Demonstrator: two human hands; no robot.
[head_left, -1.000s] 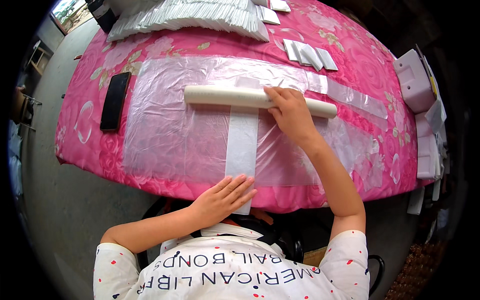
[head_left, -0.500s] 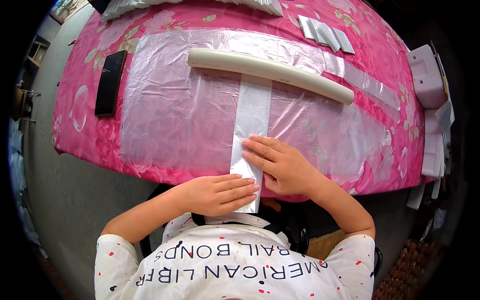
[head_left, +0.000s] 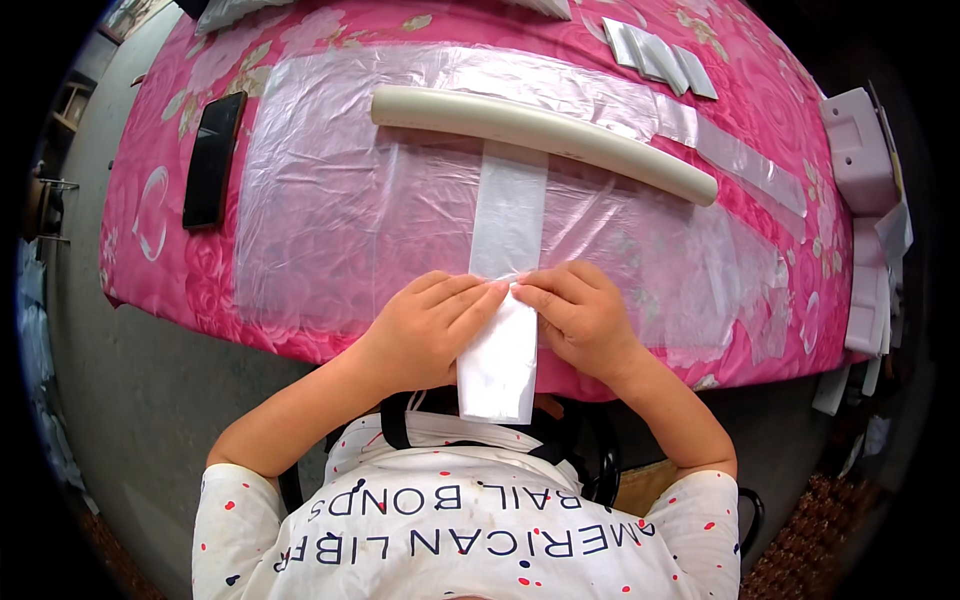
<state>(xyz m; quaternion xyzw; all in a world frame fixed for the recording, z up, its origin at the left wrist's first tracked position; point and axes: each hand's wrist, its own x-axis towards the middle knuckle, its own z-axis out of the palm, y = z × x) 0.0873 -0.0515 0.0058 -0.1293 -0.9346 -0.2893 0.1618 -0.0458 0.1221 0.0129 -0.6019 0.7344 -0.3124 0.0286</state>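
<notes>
Strip [head_left: 498,365] of white film, between the two hands and hanging nearer the body. Left hand [head_left: 432,325] and right hand [head_left: 580,318] each pinch it at the fingertips; the step appears to be creasing, and the next move would call for even thumb pressure. Beyond both hands, a pale tube [head_left: 545,128] blocks the strip's far path; clear sheeting [head_left: 320,230] spreads around; beyond the left hand, a phone [head_left: 213,160].

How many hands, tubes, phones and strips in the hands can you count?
Hands: 2 (left hand, right hand)
Tube: 1
Phone: 1
Strip in the hands: 1
Total: 5
</notes>
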